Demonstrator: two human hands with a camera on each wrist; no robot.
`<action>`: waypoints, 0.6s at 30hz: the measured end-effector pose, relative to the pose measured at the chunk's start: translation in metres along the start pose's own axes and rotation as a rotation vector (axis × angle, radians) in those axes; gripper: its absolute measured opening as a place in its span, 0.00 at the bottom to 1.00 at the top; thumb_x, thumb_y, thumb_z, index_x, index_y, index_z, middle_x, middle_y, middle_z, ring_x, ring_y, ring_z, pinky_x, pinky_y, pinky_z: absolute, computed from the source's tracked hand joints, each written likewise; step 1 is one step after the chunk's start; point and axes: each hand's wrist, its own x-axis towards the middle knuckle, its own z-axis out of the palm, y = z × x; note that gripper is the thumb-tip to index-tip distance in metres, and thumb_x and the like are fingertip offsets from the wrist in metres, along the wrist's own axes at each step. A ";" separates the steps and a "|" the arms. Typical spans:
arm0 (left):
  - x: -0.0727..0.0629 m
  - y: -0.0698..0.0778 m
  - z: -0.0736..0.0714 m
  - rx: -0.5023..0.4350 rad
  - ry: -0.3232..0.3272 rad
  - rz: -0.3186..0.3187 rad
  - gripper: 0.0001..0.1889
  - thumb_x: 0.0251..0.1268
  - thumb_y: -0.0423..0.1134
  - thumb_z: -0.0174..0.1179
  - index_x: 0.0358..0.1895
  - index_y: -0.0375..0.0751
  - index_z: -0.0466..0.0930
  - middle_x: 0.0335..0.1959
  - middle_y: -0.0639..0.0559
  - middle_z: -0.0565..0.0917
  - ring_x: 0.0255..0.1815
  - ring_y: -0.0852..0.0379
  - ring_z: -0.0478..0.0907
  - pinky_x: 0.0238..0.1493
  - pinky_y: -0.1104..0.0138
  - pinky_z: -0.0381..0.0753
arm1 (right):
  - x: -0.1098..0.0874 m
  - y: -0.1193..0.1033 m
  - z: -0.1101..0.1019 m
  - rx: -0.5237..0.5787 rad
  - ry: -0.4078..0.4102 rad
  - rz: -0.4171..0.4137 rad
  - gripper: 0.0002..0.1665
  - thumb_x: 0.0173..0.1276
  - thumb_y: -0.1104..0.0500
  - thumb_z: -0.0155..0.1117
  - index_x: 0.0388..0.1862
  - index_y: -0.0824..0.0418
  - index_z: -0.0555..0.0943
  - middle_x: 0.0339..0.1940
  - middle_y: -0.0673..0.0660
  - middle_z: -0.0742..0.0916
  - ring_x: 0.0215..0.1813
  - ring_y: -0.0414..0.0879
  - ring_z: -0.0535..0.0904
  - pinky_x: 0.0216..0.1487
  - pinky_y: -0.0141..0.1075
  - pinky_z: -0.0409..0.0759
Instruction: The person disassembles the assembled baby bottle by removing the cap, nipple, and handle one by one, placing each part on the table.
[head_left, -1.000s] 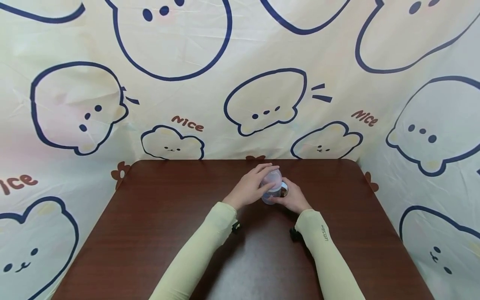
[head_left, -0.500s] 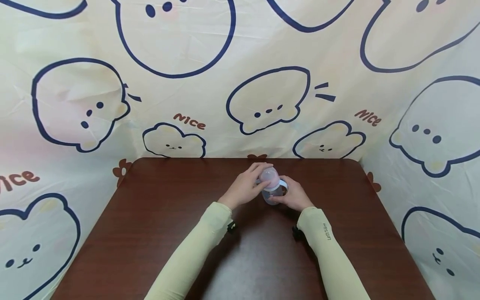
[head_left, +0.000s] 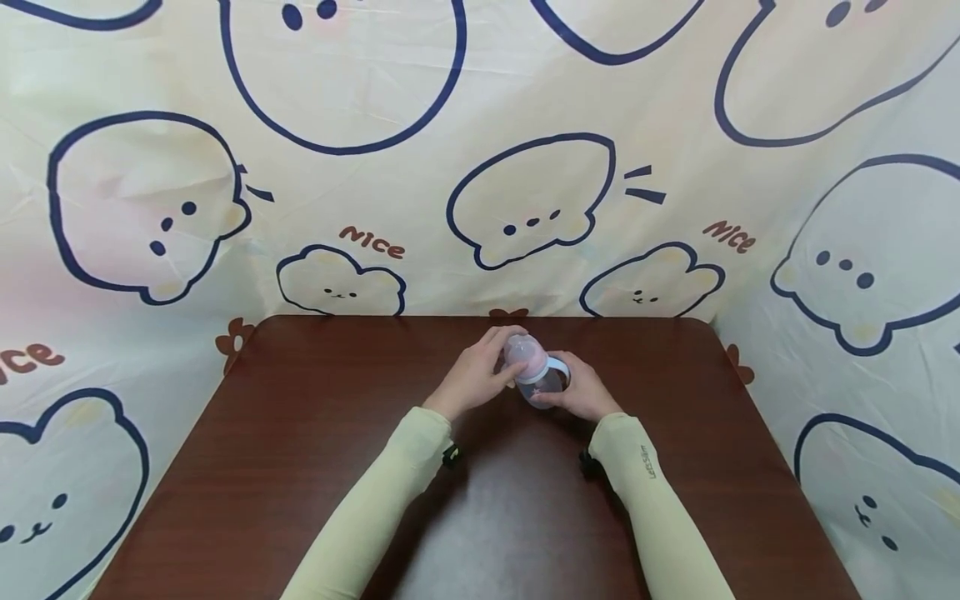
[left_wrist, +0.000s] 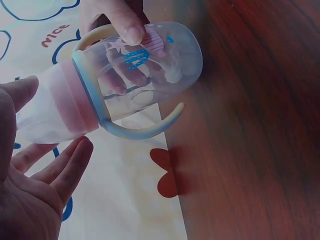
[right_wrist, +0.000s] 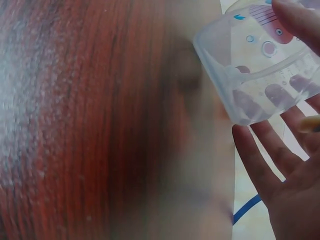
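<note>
A clear baby bottle (head_left: 528,362) with a pink collar (left_wrist: 75,100) tilts to the left over the far part of the table. Blue and yellow side handles (left_wrist: 145,132) stand out from its neck, and a thin straw with a weighted end (left_wrist: 172,75) shows inside. My left hand (head_left: 468,379) holds the translucent domed cap (left_wrist: 42,110), thumb on one side and fingers on the other. Around the body, near the base, my right hand (head_left: 585,392) grips with its thumb across the printed front; its fingers show through the clear wall (right_wrist: 260,100).
The dark brown wooden table (head_left: 525,517) reaches back to a pale cloth wall (head_left: 420,192) printed with cartoon bears. Similar cloth hangs along the left and right sides. Each wrist wears a small black device beside a pale sleeve (head_left: 375,500).
The bottle's top has tipped further left. My left hand has moved left along with the cap, while my right hand stays nearly in place on the body.
</note>
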 end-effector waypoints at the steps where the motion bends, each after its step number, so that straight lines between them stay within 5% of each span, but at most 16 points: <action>1: 0.000 0.000 -0.001 -0.007 0.000 -0.004 0.28 0.72 0.47 0.66 0.71 0.57 0.67 0.66 0.50 0.75 0.54 0.42 0.81 0.58 0.53 0.84 | 0.000 0.000 0.001 0.007 -0.001 0.000 0.49 0.54 0.49 0.86 0.72 0.54 0.71 0.66 0.57 0.81 0.64 0.57 0.77 0.69 0.58 0.74; 9: -0.004 -0.007 -0.003 -0.014 0.016 -0.042 0.29 0.71 0.48 0.68 0.71 0.57 0.66 0.64 0.52 0.76 0.57 0.51 0.80 0.63 0.54 0.83 | 0.001 0.003 0.007 0.101 -0.014 0.034 0.53 0.54 0.49 0.86 0.76 0.46 0.67 0.70 0.56 0.77 0.68 0.57 0.74 0.72 0.60 0.70; 18: -0.006 -0.014 -0.006 -0.030 0.043 -0.034 0.30 0.70 0.46 0.69 0.70 0.51 0.67 0.63 0.50 0.76 0.57 0.52 0.80 0.63 0.57 0.82 | 0.002 0.004 0.008 0.072 -0.009 0.046 0.51 0.55 0.45 0.85 0.73 0.54 0.70 0.65 0.57 0.80 0.64 0.55 0.76 0.70 0.56 0.73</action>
